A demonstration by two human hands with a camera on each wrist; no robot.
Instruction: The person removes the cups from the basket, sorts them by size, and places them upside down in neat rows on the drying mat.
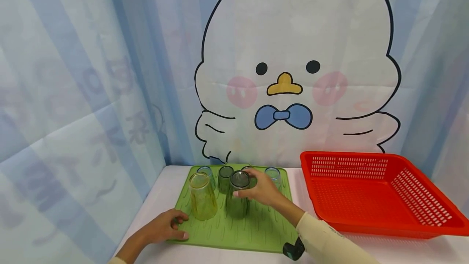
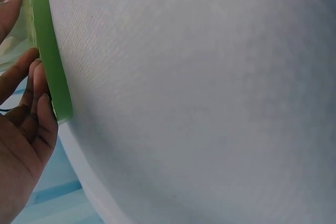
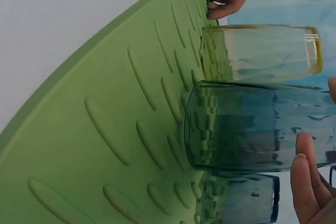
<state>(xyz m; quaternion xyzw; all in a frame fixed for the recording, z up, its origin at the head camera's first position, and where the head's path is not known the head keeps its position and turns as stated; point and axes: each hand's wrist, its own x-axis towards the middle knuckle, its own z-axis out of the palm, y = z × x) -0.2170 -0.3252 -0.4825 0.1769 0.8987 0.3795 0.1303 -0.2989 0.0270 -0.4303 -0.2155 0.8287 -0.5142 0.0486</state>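
Note:
My right hand [image 1: 261,188] grips a tall dark grey glass [image 1: 237,205] near its upper end, with the thumb on one side and fingers on the other. The glass stands upright, wider end down, on a green drying mat [image 1: 253,231]. Beside it on the left is a tall yellow glass [image 1: 203,203]. At the mat's left front corner, my left hand [image 1: 163,227] holds the edge, its bent fingers against the mat's rim [image 2: 55,72] in the left wrist view. In the right wrist view, the grey glass [image 3: 247,124] touches the mat.
Behind the tall glasses stand shorter ones: a bluish glass [image 1: 207,172], a dark glass [image 1: 225,180] and a clear bluish glass [image 1: 272,174]. Another is mostly hidden by my right hand. A red plastic basket [image 1: 351,225] sits right of the mat. A patterned curtain [image 1: 176,93] hangs behind.

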